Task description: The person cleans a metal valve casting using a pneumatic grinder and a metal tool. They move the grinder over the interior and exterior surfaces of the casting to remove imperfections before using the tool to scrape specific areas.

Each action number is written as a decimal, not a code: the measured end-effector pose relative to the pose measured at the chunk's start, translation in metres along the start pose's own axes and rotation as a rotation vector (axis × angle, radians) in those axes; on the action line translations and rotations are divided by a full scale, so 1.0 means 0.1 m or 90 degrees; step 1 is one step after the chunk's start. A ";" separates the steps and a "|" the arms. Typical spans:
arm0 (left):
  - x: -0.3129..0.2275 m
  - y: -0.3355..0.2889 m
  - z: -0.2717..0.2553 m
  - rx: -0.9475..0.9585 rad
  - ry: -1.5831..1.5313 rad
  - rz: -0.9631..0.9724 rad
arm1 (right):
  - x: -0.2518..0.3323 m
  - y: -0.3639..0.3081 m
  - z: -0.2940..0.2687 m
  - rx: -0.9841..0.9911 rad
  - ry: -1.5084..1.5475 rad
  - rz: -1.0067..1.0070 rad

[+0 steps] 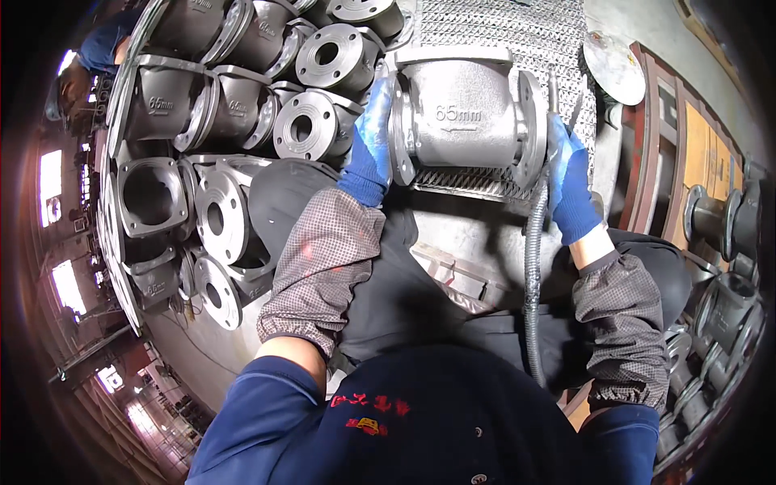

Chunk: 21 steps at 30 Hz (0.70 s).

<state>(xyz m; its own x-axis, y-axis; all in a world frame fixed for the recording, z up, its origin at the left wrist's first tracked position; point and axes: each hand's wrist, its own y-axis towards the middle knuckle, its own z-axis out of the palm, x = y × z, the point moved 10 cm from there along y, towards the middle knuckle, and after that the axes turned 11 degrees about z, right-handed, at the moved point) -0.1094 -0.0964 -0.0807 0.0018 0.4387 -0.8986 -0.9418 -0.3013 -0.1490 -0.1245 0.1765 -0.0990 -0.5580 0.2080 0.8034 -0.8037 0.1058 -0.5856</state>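
Observation:
A grey cast valve body (461, 113) with round end flanges and a square top flange lies on its side in front of me, raised lettering and an arrow facing up. My left hand (372, 141), in a blue-and-white glove, is closed on its left flange. Beside the right flange is my gloved right hand (570, 174), closed around a slim metal rod-like tool (553, 87) that sticks out past the fingers. A ribbed grey hose (533, 275) runs from that hand down toward my lap. Its fingers are partly hidden, and I cannot tell whether they also touch the flange.
Under the valve body is a metal mesh-topped bench (501, 28). Many similar castings (311, 129) are stacked on my left, and more flanged castings (723, 307) lie at right. A reddish metal frame (647, 145) and a round pale disc (614, 69) stand right. Another person (105, 44) is far left.

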 end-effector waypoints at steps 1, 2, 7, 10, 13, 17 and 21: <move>0.02 -0.03 -0.03 -0.005 -0.003 0.001 | 0.00 -0.01 -0.01 -0.006 -0.035 0.029; 0.02 -0.06 -0.12 -0.037 0.018 0.016 | 0.04 -0.03 0.04 0.007 0.019 0.000; -0.22 -0.26 -0.15 -0.022 0.025 0.044 | 0.03 -0.21 0.25 0.089 0.031 0.085; -0.38 -0.38 -0.13 -0.015 0.053 0.066 | -0.05 -0.26 0.30 0.106 0.062 0.138; -0.49 -0.48 -0.14 -0.043 0.055 0.057 | -0.11 -0.25 0.33 0.138 0.015 0.113; -0.73 -0.53 -0.03 0.080 0.277 0.188 | -0.12 -0.34 0.31 0.148 -0.004 0.107; -0.90 -0.66 0.16 0.221 0.666 0.497 | -0.17 -0.32 0.29 0.182 -0.064 0.107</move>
<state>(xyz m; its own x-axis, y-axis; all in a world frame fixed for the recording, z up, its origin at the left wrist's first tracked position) -0.0529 -0.1020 0.0168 -0.4627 -0.6397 -0.6137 -0.8495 0.1219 0.5134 -0.0958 0.1418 -0.0908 -0.6936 0.1005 0.7134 -0.7163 -0.2022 -0.6679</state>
